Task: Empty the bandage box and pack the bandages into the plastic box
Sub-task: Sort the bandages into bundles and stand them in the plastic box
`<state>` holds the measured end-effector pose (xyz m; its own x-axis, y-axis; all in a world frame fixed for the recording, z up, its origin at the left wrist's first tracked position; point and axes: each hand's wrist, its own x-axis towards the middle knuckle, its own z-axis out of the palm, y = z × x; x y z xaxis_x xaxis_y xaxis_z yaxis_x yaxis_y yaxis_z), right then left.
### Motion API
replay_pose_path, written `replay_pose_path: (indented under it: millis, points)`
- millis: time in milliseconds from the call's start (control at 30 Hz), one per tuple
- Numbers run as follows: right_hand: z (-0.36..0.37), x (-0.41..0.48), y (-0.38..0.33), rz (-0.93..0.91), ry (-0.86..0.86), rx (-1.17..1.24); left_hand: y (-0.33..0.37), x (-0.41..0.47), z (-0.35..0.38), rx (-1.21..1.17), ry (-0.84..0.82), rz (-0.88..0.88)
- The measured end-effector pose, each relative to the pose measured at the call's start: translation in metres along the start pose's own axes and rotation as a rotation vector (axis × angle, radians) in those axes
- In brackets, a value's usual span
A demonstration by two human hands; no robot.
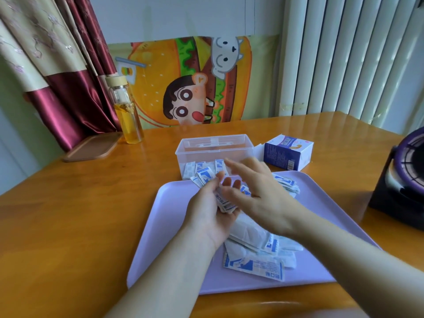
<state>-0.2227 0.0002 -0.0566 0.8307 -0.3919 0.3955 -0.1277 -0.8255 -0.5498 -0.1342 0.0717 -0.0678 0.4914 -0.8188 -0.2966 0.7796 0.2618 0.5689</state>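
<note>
Now our left hand point(206, 216) grips a fanned bunch of bandages point(223, 203); our right hand point(259, 191) hovers just above it, fingers straight and relaxed, plastic box point(213, 143) just beyond.

Wooden table point(68, 214), tray point(165, 260), plastic box point(213, 145), bandage box point(288, 154), bottle point(129, 115), board point(91, 146), fan point(403, 177)

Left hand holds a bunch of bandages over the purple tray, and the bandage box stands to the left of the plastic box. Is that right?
Not quite. In the head view the bandage box stands to the right of the plastic box, not to its left. The rest holds: the left hand holds a bunch of bandages over the purple tray.
</note>
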Motion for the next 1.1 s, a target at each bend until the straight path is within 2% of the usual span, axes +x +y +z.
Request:
replay_pose_path:
  millis: [100, 167, 267, 400, 567, 667, 733, 867, 933, 1000, 1100]
  points:
    - [-0.014, -0.004, 0.008, -0.208, -0.222, -0.217, 0.006, -0.002, -0.005, 0.173, -0.065, -0.054]
    - [-0.014, -0.004, 0.011, -0.261, -0.259, -0.281, 0.005, -0.005, -0.004, 0.362, -0.133, -0.113]
    - [-0.013, 0.0, 0.012, -0.278, -0.243, -0.24, 0.001, -0.008, -0.001, 0.546, -0.21, -0.104]
    - [-0.017, 0.0, 0.012, -0.273, -0.19, -0.251, 0.0, -0.013, 0.002, 0.624, -0.272, -0.062]
    - [-0.023, -0.004, 0.011, -0.248, -0.218, -0.292, 0.003, -0.018, 0.003, 0.809, -0.243, 0.006]
    - [-0.035, -0.001, 0.004, -0.217, -0.272, -0.174, 0.008, -0.02, 0.003, 0.934, -0.206, 0.061]
    - [-0.044, 0.005, 0.001, -0.233, -0.237, -0.09, 0.015, -0.019, 0.003, 0.97, -0.208, 0.078]
    - [-0.055, 0.025, -0.005, -0.219, -0.125, -0.066, 0.034, -0.015, 0.008, 1.041, -0.266, 0.093]
    - [-0.056, 0.038, -0.008, -0.207, -0.053, -0.072, 0.045, -0.011, 0.014, 1.131, -0.273, 0.178]
    - [-0.056, 0.051, -0.013, -0.224, 0.013, -0.083, 0.056, -0.006, 0.02, 1.265, -0.251, 0.357]
    - [-0.056, 0.074, -0.02, -0.23, 0.113, -0.072, 0.074, 0.005, 0.026, 1.322, -0.234, 0.645]
